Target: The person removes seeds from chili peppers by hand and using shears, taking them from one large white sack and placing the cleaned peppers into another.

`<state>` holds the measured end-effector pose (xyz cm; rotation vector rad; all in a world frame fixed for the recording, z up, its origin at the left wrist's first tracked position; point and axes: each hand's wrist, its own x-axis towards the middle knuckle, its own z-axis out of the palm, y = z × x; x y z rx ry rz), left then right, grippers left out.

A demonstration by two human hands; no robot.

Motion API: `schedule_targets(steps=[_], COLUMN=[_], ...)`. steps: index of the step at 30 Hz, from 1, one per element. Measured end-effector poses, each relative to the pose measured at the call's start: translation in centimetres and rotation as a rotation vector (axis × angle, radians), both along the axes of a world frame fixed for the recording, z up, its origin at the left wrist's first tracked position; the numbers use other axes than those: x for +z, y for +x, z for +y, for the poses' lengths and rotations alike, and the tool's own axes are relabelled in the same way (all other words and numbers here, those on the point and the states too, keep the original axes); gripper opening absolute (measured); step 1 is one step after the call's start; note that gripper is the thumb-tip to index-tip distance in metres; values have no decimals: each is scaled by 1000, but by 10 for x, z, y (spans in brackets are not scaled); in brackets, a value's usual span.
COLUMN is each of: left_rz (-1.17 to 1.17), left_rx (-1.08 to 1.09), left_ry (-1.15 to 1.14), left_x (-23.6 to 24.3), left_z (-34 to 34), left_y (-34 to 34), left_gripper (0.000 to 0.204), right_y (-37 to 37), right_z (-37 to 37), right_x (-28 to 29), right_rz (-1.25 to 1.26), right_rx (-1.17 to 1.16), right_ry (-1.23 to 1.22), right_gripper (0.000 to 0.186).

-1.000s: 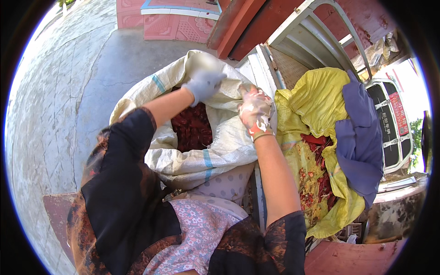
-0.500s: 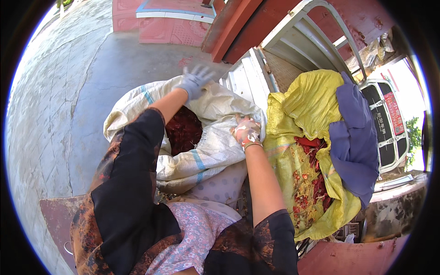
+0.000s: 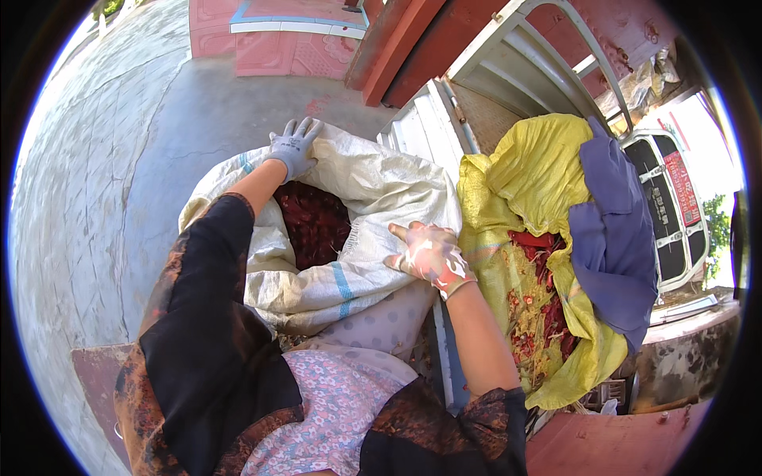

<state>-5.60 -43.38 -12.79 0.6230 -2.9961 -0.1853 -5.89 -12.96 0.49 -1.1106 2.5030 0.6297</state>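
Note:
A big white woven sack (image 3: 397,174) with blue stripes stands before me, its mouth rolled wide. Dark red dried chillies (image 3: 312,224) lie inside it. My left hand (image 3: 293,150), in a grey glove, rests on the far left part of the sack's rim with fingers stretched out. Over the sack's right side is my right hand (image 3: 431,255), in a pink-and-white patterned glove. Its fingers are apart and touch the cloth or hover close to it. To the right, a yellow woven sack (image 3: 494,238) gapes open, with red chillies and yellowish bits (image 3: 529,339) in it.
A dark blue cloth (image 3: 607,238) drapes over the yellow sack. Behind stand a white metal truck bed (image 3: 421,111) and its raised side gate (image 3: 540,71). Concrete ground (image 3: 87,198) spreads left, with a pink tiled ledge (image 3: 294,51) beyond. A vehicle (image 3: 663,206) shows at far right.
My left hand has moved left and come down onto the white sack's rim. My right hand has come off the rim's right edge, nearer to me, and its fingers have spread.

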Motion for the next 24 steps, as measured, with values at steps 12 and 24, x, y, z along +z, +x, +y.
schedule_targets(steps=[12,24], left_rz=[367,36], left_rx=[-308,-597], left_ry=[131,-7], left_x=[20,-35], left_z=[95,178], left_y=[-11,46], left_gripper=[78,60], right_y=[-52,-95], right_z=[25,-10], right_x=[-63,-52], right_rz=[92,-117], right_rx=[101,-404], right_ry=[-135,-331], right_gripper=[34,36])
